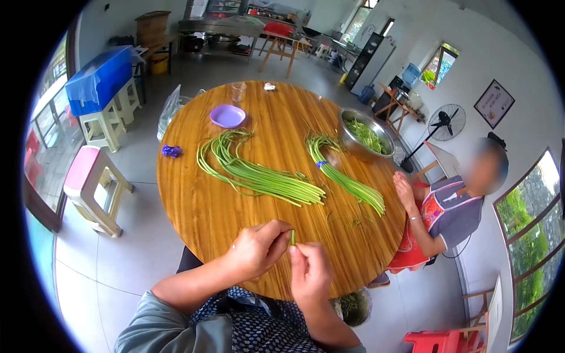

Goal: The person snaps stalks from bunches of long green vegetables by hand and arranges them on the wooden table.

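Note:
Near the front edge of the round wooden table (229, 206), my left hand (262, 247) and my right hand (312, 270) meet, closed in a pinch. A short green garlic scape piece (292, 237) stands upright between their fingertips. Beyond my hands lies a loose pile of long garlic scapes (265, 179), with curled ends toward the far left. To its right is a second bunch of garlic scapes (353, 187), tied with a blue-purple band (321, 164). A steel bowl (368, 154) at the table's right side holds cut green pieces (365, 135).
A purple bowl (228, 116), a glass (238, 92) and a crumpled purple tie (172, 151) are on the table. Another person (447, 206) sits at the right edge, hands together. Below my right arm stands a lined bin (355, 307). Stools (94, 182) stand left.

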The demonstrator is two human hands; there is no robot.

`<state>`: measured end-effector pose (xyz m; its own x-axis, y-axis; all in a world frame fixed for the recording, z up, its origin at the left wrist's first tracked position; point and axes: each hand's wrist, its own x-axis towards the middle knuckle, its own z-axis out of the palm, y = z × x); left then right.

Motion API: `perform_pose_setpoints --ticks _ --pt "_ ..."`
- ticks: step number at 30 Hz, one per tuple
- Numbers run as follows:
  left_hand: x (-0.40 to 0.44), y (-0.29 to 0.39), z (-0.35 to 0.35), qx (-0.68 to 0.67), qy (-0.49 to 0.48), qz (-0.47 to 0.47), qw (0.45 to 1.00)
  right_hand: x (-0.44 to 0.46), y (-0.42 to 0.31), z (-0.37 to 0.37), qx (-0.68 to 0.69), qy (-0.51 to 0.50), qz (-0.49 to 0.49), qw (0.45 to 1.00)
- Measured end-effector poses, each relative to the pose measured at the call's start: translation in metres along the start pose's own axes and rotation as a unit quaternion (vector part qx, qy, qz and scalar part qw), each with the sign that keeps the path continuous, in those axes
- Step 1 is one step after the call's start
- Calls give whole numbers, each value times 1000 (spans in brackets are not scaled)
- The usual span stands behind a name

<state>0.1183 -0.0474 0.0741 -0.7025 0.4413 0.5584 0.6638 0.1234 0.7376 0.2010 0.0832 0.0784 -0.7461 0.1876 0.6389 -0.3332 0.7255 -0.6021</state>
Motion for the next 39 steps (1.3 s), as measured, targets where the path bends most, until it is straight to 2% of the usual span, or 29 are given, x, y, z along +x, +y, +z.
perform_pose_setpoints --ticks 1,2,3,6,9,12,15,17,19,23,24,26,27,29,31,33,34,36,39 --pt "1 -4 0 3 3 -1 1000 -2 3 0 79 -20 106 991" --pt "1 -7 -1 3 6 43 999 -8 23 3 187 -34 144 971" --pt "0 -9 -1 2 7 86 996 -6 28 0 198 -55 141 968" --pt "-4 -11 -2 56 -40 127 990 -1 28 -7 206 -90 165 960" --pt "-10 -12 3 64 -33 118 990 0 28 -7 267 -143 213 929" --pt "-17 -13 10 44 -15 106 993 -3 26 1 266 14 166 949" --pt "-19 -16 5 35 -21 80 996 7 53 -5 300 134 167 929" --pt "-18 -12 0 35 -22 82 996 8 56 -12 307 128 183 925" --pt "-17 -11 -2 32 -23 85 996 9 44 -17 476 51 236 846" --pt "-17 -13 2 35 -19 98 994 -5 58 -12 567 -83 206 793" --pt "-17 -14 2 37 -16 104 994 -4 52 -11 568 -83 207 793" --pt "-17 -15 2 38 -17 107 993 -2 36 -8 394 -73 193 896" --pt "-18 -15 2 38 -18 112 993 -3 37 -7 395 -74 193 895" --pt "-18 -14 2 33 -25 104 994 -5 39 -5 307 -112 169 930" --pt "-19 -12 2 29 -31 96 994 -4 34 -2 292 -95 170 936" --pt "-21 -7 3 -30 -30 2 999 -9 37 2 299 -88 168 935" --pt "-20 -5 2 -29 -30 1 999 -11 38 4 300 -89 168 935" --pt "-17 -3 0 -167 11 -46 985 -16 40 6 307 -93 170 932" --pt "-14 -4 -1 -142 21 -29 989 -21 44 4 338 -74 181 921"
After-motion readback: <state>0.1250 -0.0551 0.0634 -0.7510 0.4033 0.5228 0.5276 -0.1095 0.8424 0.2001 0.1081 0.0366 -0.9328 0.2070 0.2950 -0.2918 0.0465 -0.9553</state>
